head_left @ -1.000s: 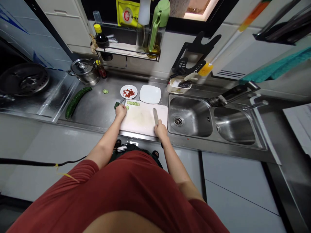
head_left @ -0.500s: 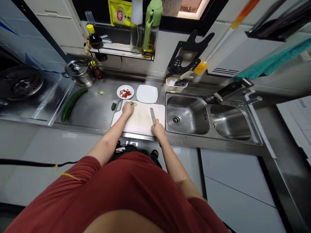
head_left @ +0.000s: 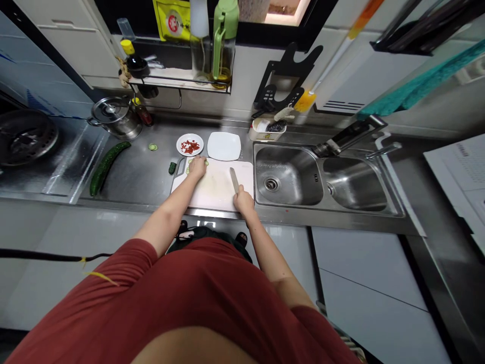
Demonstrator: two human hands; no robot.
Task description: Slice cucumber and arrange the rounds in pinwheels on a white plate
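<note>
My right hand (head_left: 244,200) is closed round the handle of a knife (head_left: 234,179), its blade over the right part of the white cutting board (head_left: 217,189). At the board's upper left, my left hand (head_left: 197,166) has its fingers curled down on green cucumber slices (head_left: 206,163); what is under the fingers is hidden. A short cucumber piece (head_left: 172,168) lies left of the board. Behind the board are a plate of chopped red pieces (head_left: 190,145) and a bare white square plate (head_left: 224,146).
A whole cucumber (head_left: 108,167) and a few slices (head_left: 152,147) lie on the steel counter at left, near a lidded pot (head_left: 116,117). To the right is a double sink (head_left: 290,177). A bottle shelf (head_left: 178,81) hangs behind.
The view has shifted slightly, moving the scene a little left. My left hand has moved slightly at the slices, and more of them show beside it. The knife stays in my right hand.
</note>
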